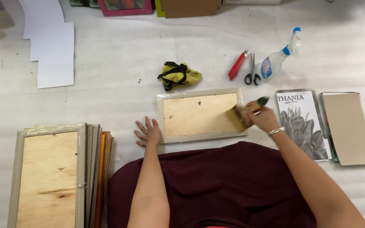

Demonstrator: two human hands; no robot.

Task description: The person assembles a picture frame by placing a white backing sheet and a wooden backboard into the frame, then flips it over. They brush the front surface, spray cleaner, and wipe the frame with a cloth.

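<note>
A small picture frame [199, 96] lies face down on the white surface, its plywood back showing. My left hand [148, 131] rests flat with fingers spread at the frame's left edge, pressing against its lower left corner. My right hand [263, 118] grips a wide brush [241, 115] with a green-tipped handle; the bristles lie on the right part of the frame's back.
A yellow cloth [178, 75] lies behind the frame. A red cutter [238, 65], scissors [252, 72] and a spray bottle [279, 58] are at back right. Printed sheets [303, 124] and a cardboard backing [349, 128] lie right. Stacked frames [58, 173] stand left, white sheets [51, 46] at back left.
</note>
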